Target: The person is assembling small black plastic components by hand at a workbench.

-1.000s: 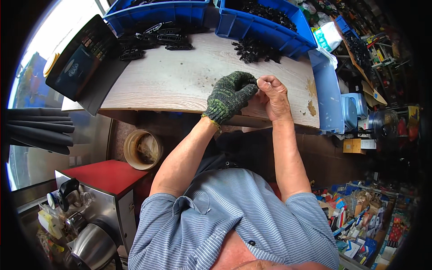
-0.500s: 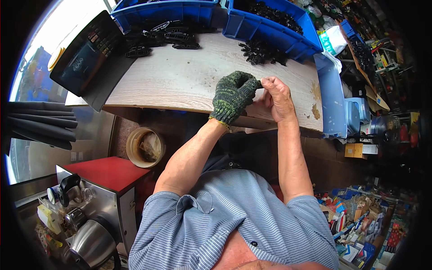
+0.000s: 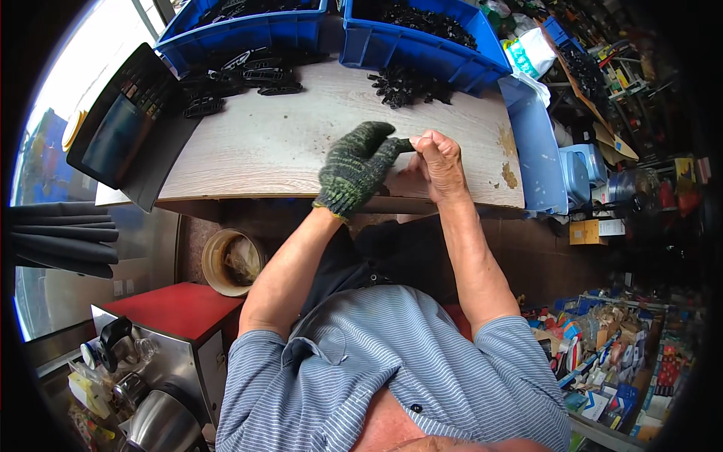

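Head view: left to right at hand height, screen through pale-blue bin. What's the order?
Screen → gloved left hand → bare right hand → worn patch → pale-blue bin.

Left blue bin point(image 3: 245, 43) and right blue bin point(image 3: 410, 50): cropped by upper edge. Whether left hand point(image 3: 356, 167) and right hand point(image 3: 442, 167) pinch anything: hidden by fingers.

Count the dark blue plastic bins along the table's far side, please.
2. The left bin stands behind the larger black parts; the right bin behind the heap of small black pieces. The picture's top edge crops both, so others may be hidden.
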{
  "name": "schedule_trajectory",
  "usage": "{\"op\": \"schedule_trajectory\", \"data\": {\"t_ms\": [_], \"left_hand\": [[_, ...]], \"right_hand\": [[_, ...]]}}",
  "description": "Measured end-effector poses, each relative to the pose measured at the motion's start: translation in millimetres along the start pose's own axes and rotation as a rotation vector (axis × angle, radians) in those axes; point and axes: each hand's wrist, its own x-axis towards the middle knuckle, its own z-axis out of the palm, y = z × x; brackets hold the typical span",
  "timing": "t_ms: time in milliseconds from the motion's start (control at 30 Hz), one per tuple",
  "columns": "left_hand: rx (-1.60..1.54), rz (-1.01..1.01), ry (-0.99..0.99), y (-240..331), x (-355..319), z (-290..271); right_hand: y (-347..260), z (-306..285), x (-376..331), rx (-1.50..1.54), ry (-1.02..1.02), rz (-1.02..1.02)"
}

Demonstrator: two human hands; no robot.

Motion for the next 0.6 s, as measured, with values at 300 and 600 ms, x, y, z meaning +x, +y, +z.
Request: {"op": "schedule_trajectory", "data": {"t_ms": [300,600], "left_hand": [[1.232,0.352,0.365,-40.2,52.5,-120.4],[1.062,0.359,0.088,-15.7,32.1,-80.5]], "right_hand": [[-16.3,-63.9,11.1,0.284,0.586,0.092],[-23.9,-101.6,32.8,0.052,0.730,0.198]]}}
